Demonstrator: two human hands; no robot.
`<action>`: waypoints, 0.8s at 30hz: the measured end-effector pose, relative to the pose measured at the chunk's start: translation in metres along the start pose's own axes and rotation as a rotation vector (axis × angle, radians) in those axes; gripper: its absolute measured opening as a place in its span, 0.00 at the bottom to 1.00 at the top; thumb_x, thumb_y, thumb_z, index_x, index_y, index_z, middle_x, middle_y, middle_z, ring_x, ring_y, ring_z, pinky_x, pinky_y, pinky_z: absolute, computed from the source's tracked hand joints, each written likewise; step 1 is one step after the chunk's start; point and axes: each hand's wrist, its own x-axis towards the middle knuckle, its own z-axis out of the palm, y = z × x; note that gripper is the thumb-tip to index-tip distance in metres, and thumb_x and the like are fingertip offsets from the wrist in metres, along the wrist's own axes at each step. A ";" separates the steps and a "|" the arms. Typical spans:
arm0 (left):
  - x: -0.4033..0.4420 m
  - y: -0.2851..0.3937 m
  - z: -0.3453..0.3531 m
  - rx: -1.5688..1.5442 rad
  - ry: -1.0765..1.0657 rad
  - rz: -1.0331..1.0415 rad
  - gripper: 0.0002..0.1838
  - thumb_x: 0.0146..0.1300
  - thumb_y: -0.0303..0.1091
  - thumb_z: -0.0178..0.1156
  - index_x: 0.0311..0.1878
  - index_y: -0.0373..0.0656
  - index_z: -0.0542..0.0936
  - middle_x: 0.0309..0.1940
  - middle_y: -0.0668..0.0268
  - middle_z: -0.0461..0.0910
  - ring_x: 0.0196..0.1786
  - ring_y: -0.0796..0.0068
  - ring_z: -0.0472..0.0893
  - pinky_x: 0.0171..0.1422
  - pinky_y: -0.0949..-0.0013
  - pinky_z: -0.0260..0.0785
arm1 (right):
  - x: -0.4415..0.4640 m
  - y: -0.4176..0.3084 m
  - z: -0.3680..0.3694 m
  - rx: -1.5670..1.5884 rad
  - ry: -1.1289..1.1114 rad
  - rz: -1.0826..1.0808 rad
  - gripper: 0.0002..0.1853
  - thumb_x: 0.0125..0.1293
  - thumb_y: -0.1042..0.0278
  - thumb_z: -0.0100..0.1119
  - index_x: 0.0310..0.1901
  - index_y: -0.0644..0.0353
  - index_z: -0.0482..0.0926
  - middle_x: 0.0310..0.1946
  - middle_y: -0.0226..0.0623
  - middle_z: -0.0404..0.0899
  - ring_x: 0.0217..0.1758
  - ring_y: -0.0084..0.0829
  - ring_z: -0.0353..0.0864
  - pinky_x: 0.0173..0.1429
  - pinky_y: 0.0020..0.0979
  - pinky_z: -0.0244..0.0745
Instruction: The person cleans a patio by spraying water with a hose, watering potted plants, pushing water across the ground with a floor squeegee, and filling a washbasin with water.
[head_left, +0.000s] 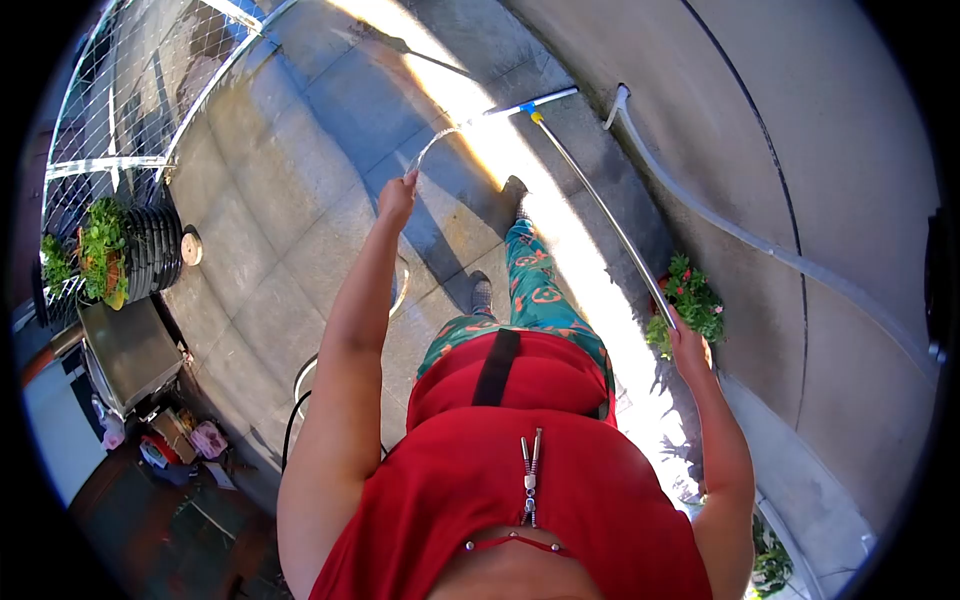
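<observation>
Two hands busy: left hand [398, 198], upper centre of frame, fingers closed on what looks like the end of a pale hose [404, 286], tip mostly hidden; thumb seems pressed there, likely to narrow the water stream [432, 146]. Stream arcs to top centre, near the squeegee head [530, 108], presumably aimed so water meets the paving [270, 190] by the blade. Right hand [690, 350], right of centre, fingers wrapped round the near end of a metal pole [600, 202]; pole slants up-left to the head, long reach probably letting the blade lie on the floor without bending. Flowering plant [694, 300] just beside right hand, close to the wall [850, 130]
</observation>
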 end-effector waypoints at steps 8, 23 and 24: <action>0.030 0.018 -0.052 -0.021 0.102 -0.250 0.33 0.66 0.62 0.46 0.26 0.38 0.79 0.23 0.53 0.80 0.30 0.54 0.81 0.37 0.54 0.67 | 0.276 -0.190 -0.089 -0.063 0.062 -0.341 0.25 0.68 0.55 0.50 0.67 0.33 0.62 0.32 0.54 0.80 0.38 0.53 0.81 0.43 0.50 0.74; 0.093 -0.025 -0.137 -0.214 0.339 -0.421 0.30 0.66 0.60 0.48 0.28 0.38 0.77 0.22 0.57 0.76 0.26 0.61 0.75 0.33 0.60 0.65 | 0.160 -0.102 -0.180 0.123 -0.504 -0.316 0.24 0.63 0.65 0.56 0.63 0.47 0.72 0.27 0.47 0.80 0.23 0.32 0.77 0.34 0.34 0.71; 0.100 -0.025 -0.140 -0.284 0.347 -0.409 0.27 0.67 0.58 0.50 0.25 0.41 0.74 0.18 0.63 0.71 0.19 0.69 0.70 0.24 0.64 0.60 | 0.173 -0.115 -0.167 0.269 -0.517 -0.351 0.24 0.66 0.70 0.53 0.64 0.48 0.71 0.23 0.33 0.71 0.22 0.23 0.68 0.29 0.29 0.64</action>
